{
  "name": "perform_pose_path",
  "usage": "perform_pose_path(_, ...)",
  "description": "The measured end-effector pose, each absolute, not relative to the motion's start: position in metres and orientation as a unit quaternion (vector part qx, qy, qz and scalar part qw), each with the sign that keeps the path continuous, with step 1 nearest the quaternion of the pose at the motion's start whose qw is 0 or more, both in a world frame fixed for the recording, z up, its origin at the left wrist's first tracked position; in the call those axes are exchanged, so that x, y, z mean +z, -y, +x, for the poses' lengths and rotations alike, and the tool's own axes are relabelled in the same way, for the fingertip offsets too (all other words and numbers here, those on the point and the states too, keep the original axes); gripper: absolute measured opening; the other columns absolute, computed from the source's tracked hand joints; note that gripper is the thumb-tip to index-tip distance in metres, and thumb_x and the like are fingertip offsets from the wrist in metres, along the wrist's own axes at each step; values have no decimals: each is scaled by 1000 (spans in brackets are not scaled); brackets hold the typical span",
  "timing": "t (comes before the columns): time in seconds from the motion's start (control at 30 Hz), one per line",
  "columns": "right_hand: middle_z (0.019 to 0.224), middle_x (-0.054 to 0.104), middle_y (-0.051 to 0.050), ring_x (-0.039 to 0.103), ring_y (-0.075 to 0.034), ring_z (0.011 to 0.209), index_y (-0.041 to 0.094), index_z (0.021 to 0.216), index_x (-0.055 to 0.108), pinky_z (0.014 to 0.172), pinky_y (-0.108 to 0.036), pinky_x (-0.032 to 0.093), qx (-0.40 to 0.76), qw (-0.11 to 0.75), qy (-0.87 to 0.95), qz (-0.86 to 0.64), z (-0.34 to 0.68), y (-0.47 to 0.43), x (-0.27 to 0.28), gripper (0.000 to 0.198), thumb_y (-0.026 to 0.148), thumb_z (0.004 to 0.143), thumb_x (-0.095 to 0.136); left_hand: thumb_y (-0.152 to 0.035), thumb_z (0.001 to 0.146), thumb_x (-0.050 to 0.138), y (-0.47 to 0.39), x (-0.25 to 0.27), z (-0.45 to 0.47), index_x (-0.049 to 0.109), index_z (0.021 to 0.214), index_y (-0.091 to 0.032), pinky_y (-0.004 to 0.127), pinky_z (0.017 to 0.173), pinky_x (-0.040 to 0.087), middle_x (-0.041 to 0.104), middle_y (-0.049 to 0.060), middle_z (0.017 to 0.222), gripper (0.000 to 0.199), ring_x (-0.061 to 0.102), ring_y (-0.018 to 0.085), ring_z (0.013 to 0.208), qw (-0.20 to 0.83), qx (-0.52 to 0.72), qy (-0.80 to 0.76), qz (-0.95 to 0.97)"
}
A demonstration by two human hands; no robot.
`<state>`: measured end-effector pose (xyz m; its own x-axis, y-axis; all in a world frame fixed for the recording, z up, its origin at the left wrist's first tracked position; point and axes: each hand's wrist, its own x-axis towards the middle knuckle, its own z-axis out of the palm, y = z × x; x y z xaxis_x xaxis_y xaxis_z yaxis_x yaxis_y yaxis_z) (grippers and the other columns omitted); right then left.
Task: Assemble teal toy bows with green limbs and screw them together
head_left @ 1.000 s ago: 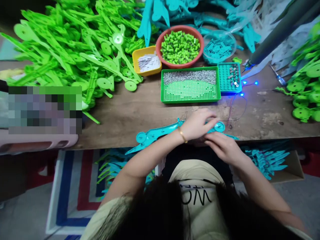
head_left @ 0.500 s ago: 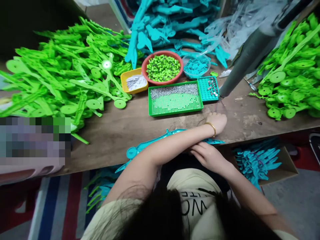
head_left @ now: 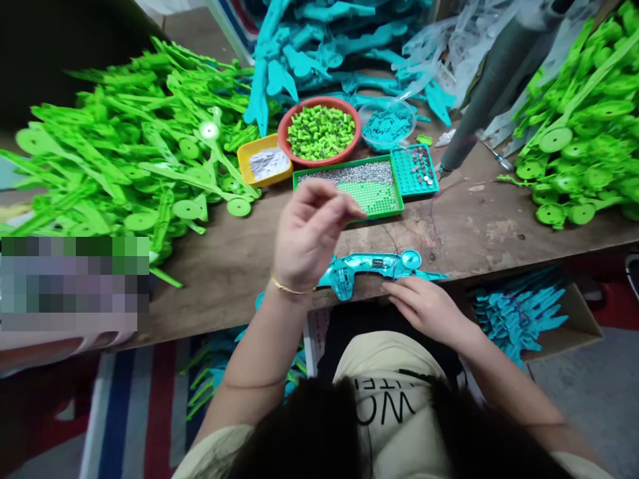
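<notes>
Over the front rim of the green tray, my left hand is raised with thumb and fingers pinched together; whether something thin is between them I cannot make out. My right hand is at the table's front edge, fingertips closed on the lower edge of a blue plastic shell half. The shell lies open side up, with a round disc at its right and small dark parts inside. A thin dark wire crosses the shell near my right fingertips. The left end of the shell is hidden behind my left wrist.
Small metal screws fill the tray's back. Around it stand a red bowl of green pieces, a yellow dish, a clear bowl and a blue tray. A grey cylindrical tool hangs at right. Green parts pile up left.
My left hand has swung from the right, by the grey tool's tip, leftward and up over the green tray, uncovering the blue shell. My right hand has stayed nearly in place.
</notes>
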<state>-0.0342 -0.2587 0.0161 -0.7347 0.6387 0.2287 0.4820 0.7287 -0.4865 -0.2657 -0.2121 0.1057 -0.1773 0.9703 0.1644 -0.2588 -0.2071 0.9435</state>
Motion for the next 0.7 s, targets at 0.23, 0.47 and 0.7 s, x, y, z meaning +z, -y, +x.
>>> perform_pose_path(0.23,126,60,-19,61,-30,111,17,113,70,92,-47,53,123,236,857,-441,-22,215,43,30,32,91,57,-32,72,81,241,47,-293,71,91,-20,26,74,58,71,-1,74,25,69,11,70,449,679,-487,316)
perform_pose_path(0.47,122,68,-11,61,-24,118,20,117,65,104,-45,47,393,336,747,-419,-99,186,61,50,59,93,44,-32,79,75,269,22,-260,73,93,-20,26,78,57,75,1,87,18,71,13,79,450,640,-515,351)
perform_pose_path(0.7,70,67,-1,69,-14,76,19,98,67,86,-36,55,579,375,609,-393,-129,167,65,44,57,93,47,-28,90,62,279,19,-246,72,100,-19,34,92,53,74,7,102,17,68,18,99,346,566,-558,497)
